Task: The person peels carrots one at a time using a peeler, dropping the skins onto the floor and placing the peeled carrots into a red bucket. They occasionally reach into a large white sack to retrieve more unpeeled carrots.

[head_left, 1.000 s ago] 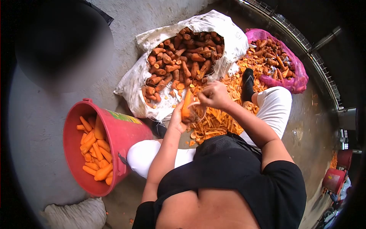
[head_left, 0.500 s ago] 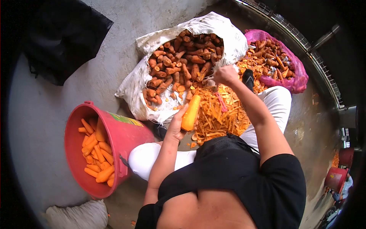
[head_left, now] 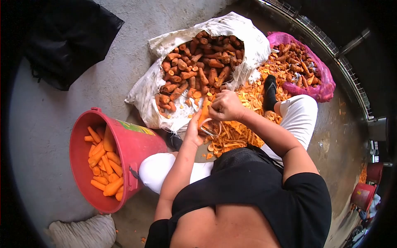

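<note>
A carrot (head_left: 204, 113), bright orange and largely peeled, is gripped by my left hand (head_left: 193, 130). My right hand (head_left: 226, 106) is closed around the handle of a peeler (head_left: 208, 131), whose pale frame and metal blade lie against the carrot's lower end. Part of the carrot is hidden behind my right fingers. Beneath both hands spreads a heap of carrot peelings (head_left: 235, 134). Just beyond them, a white woven sack (head_left: 142, 97) lies open with many unpeeled, dirt-dulled carrots (head_left: 202, 62) inside.
To my left a red bucket (head_left: 138, 142) leans over, holding peeled orange carrots (head_left: 108, 165). A pink bag (head_left: 324, 82) with rough carrots sits at the far right. A black bag (head_left: 72, 45) and a folded pale sack (head_left: 84, 231) lie on the left floor.
My right hand has come back toward me with the peeler, from beside the sack down onto the carrot. The carrot stays in my left hand, slightly lower and turned.
</note>
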Motion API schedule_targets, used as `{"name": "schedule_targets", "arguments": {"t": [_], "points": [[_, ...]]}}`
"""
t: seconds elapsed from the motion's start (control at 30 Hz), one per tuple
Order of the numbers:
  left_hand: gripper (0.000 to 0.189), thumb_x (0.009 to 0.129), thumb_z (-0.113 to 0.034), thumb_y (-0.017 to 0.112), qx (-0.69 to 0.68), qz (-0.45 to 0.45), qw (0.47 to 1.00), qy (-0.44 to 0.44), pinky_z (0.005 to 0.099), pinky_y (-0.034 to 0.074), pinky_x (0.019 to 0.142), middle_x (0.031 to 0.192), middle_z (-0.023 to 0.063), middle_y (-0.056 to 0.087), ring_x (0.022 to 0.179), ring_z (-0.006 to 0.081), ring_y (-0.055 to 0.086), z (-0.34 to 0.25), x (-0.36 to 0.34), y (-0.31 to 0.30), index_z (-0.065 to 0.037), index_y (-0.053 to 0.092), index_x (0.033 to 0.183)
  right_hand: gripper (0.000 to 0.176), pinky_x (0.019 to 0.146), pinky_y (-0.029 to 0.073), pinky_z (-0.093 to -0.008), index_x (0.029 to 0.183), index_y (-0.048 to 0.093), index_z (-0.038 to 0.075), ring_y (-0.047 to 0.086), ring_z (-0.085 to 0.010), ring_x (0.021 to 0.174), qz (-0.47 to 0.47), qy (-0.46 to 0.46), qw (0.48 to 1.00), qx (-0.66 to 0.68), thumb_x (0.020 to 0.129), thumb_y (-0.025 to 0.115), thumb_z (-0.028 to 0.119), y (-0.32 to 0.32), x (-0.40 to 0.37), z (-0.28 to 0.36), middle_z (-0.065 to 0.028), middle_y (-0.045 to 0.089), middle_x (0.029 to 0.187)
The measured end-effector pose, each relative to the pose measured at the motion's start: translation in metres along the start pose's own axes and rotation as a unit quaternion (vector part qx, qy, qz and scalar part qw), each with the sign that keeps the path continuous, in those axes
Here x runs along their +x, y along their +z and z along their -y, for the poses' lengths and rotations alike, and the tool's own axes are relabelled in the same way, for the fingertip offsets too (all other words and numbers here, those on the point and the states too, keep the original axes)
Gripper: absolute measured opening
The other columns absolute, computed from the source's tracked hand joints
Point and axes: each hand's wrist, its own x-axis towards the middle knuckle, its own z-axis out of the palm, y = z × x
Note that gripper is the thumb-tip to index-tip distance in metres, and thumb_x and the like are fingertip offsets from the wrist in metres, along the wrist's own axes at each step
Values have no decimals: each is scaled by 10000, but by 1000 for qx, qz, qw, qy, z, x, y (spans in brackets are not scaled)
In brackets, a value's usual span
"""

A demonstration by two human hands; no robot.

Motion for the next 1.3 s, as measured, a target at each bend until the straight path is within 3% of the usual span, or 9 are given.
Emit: {"name": "schedule_targets", "arguments": {"t": [0.07, 0.2, 0.27, 0.4, 0.5, 0.67, 0.87, 1.07, 1.3], "points": [[358, 954, -362, 460, 23, 17, 1000, 2, 328, 544, 721, 946, 51, 642, 824, 182, 641, 0, 5, -13, -76, 571, 1139, 318, 458, 415, -305, 499, 625, 162, 465, -139, 443, -5, -24, 1000, 9, 796, 589, 270, 9, -2, -9, 19, 512, 458], [445, 926, -420, 506, 74, 66, 994, 48, 277, 532, 567, 793, 72, 621, 677, 156, 634, -5, -6, 0, -31, 556, 1135, 323, 367, 300, -255, 526, 615, 178, 381, -81, 434, 54, 279, 958, 41, 808, 579, 332, 2, 7, -51, 30, 479, 478], [458, 926, -434, 497, 93, 56, 994, -11, 270, 529, 560, 790, 92, 620, 666, 158, 632, -4, -18, -6, -28, 553, 1131, 428, 443, 424, -267, 541, 642, 192, 509, -80, 469, 262, 361, 871, -206, 877, 527, 432, 2, 4, -115, 19, 616, 585], [456, 951, -430, 445, 83, 74, 994, -5, 326, 549, 617, 893, 117, 622, 711, 194, 640, -10, -19, 2, -24, 521, 1143, 413, 356, 286, -240, 570, 652, 203, 326, -55, 380, 115, 415, 883, -185, 892, 489, 404, -20, -15, -120, 36, 399, 430], [407, 961, -405, 428, 43, 63, 997, -3, 340, 544, 659, 917, 85, 627, 777, 183, 633, -11, -1, -6, -61, 520, 1158, 432, 333, 235, -219, 619, 682, 202, 259, -44, 347, 110, 425, 898, 17, 932, 451, 388, -19, -10, -65, 73, 446, 443], [344, 970, -370, 416, 25, 18, 999, -15, 301, 532, 697, 960, 27, 635, 808, 151, 625, -7, 14, -18, -119, 551, 1163, 314, 483, 416, -318, 507, 637, 131, 501, -158, 443, -56, 66, 996, 30, 780, 591, 279, 0, -8, 3, -22, 523, 470], [378, 964, -378, 428, 11, -14, 1000, 17, 289, 536, 675, 958, 58, 637, 777, 164, 631, -7, -7, 8, -76, 550, 1157, 292, 509, 436, -353, 519, 650, 135, 524, -197, 464, -3, 25, 999, 35, 770, 604, 276, 6, 3, -2, -41, 525, 479], [391, 960, -378, 441, 89, 63, 994, 0, 297, 541, 572, 884, 99, 633, 711, 184, 640, -7, -24, -4, -46, 534, 1143, 485, 470, 426, -269, 604, 676, 213, 481, -129, 456, 248, 356, 886, -163, 831, 520, 612, 8, -3, -120, 7, 534, 529], [421, 968, -412, 410, 17, 28, 999, -19, 296, 534, 603, 925, 119, 643, 745, 186, 642, -15, -12, 4, -70, 524, 1186, 380, 339, 237, -214, 653, 694, 187, 268, -25, 360, 132, 431, 893, -13, 932, 486, 339, -20, -7, -74, 66, 480, 465]]}}
